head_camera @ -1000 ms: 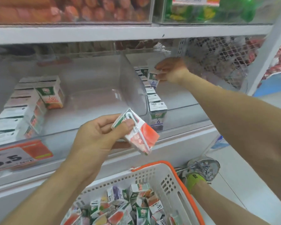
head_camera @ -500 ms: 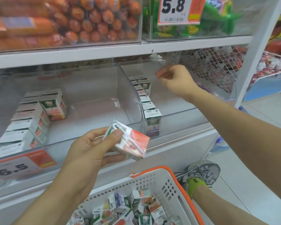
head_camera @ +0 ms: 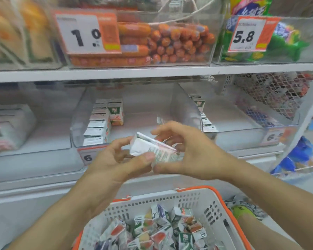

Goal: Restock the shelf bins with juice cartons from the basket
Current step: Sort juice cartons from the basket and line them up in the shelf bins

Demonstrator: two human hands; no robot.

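1. Bright, even store light filled the scene, leaving no hard shadows on the white shelf [head_camera: 152, 73].
2. Pale glare washed over the clear bins [head_camera: 186, 105], hazing their walls.
3. Motion blur smeared the upper left corner and softened the price tags [head_camera: 88, 31].
4. Wide-angle distortion bowed the shelf upright [head_camera: 309, 109] at the right edge.
5. The basket [head_camera: 172, 201] along the bottom edge looked slightly soft.

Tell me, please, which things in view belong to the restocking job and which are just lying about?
Job: held juice carton, left hand, right hand, basket of cartons, middle bin, right bin.
Lying about: sausages, green snack bags, price tags.
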